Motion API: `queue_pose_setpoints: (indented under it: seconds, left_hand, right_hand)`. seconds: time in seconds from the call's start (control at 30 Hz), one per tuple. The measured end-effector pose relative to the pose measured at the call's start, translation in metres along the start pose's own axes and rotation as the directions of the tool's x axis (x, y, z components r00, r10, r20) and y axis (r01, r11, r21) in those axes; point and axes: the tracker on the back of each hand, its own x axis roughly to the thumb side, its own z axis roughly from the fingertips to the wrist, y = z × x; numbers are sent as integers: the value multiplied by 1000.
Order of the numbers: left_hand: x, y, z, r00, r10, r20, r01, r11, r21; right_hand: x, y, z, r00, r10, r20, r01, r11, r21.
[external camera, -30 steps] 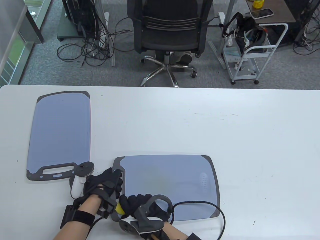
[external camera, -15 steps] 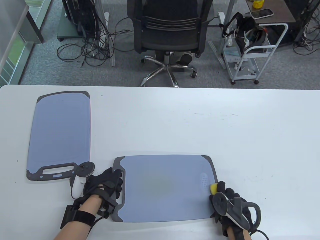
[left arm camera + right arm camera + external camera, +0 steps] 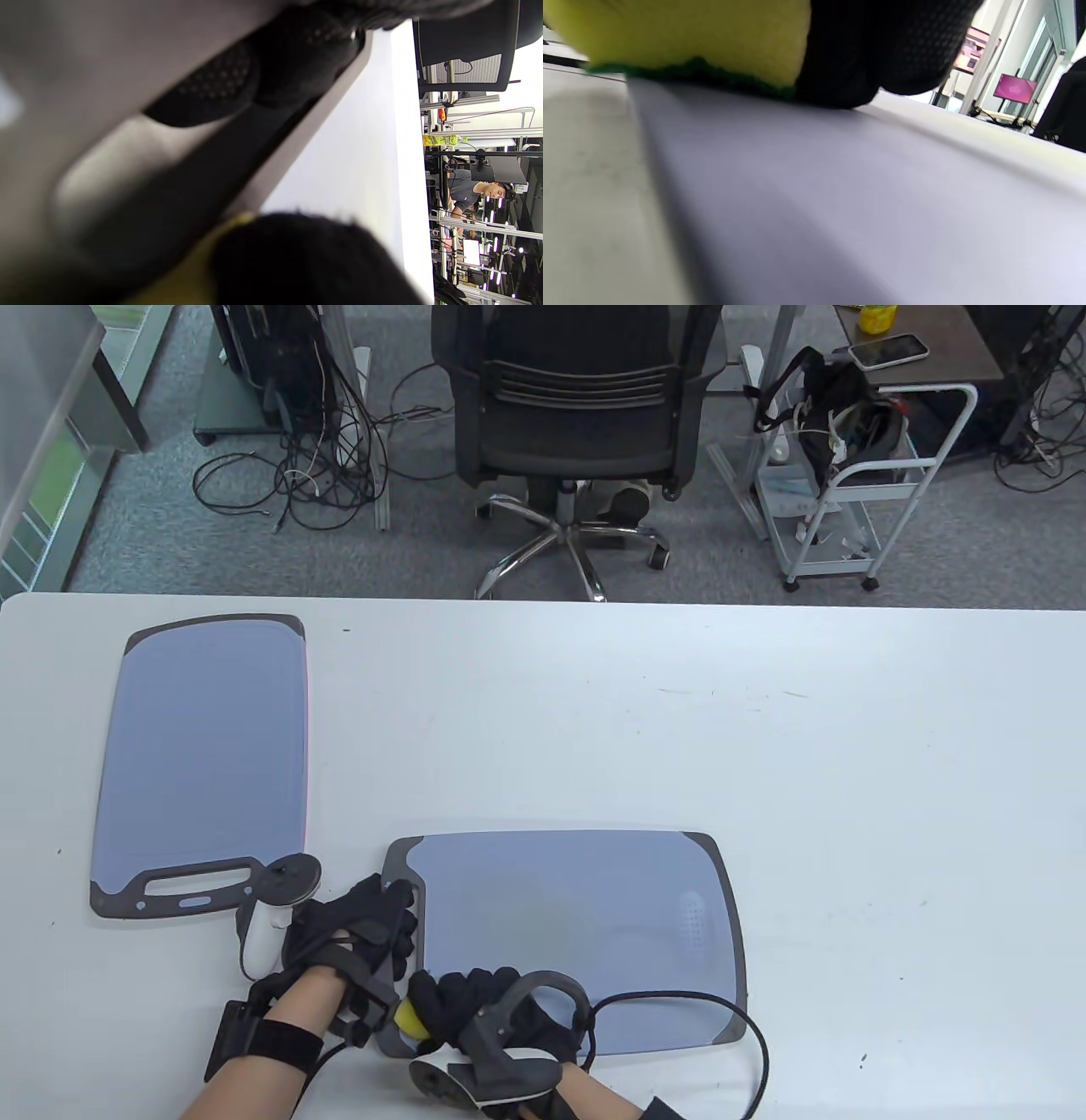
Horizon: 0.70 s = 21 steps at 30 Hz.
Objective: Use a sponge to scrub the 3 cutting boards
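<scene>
A blue-grey cutting board with dark corners lies near the table's front edge. My right hand grips a yellow sponge with a green underside and presses it on the board's front left corner. My left hand holds the board's dark handle end, its fingers curled over the edge. A second board of the same kind lies at the left, handle toward me. Only two boards are in view.
The white table stretches wide to the right and back. A black cable trails from my right wrist over the near board's right corner. Beyond the table stand an office chair and a white cart.
My right hand has swept the sponge from the near board's right edge back to its front left corner. The left hand and both boards have stayed put.
</scene>
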Motion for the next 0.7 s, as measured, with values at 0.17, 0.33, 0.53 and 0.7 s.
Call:
queue_pose_setpoints:
  seconds: [0.17,0.33,0.53,0.7]
  left_hand:
    - [0,0,0,1000,-1,1,1,1000,1]
    - [0,0,0,1000,-8,1,8,1000,11]
    - [0,0,0,1000,-24,1,24,999,29]
    - [-1,0,-1,1000,-15,0,15,1000,19]
  right_hand:
    - [-85,18,68,953,21,-304,-4,998,58]
    - [-167,37,166,763,-29,-646,105,991,80]
    - [-155,33,157,801,29,-598,44,993,107]
    - [-70,17,65,954,-88,-287,94,996,9]
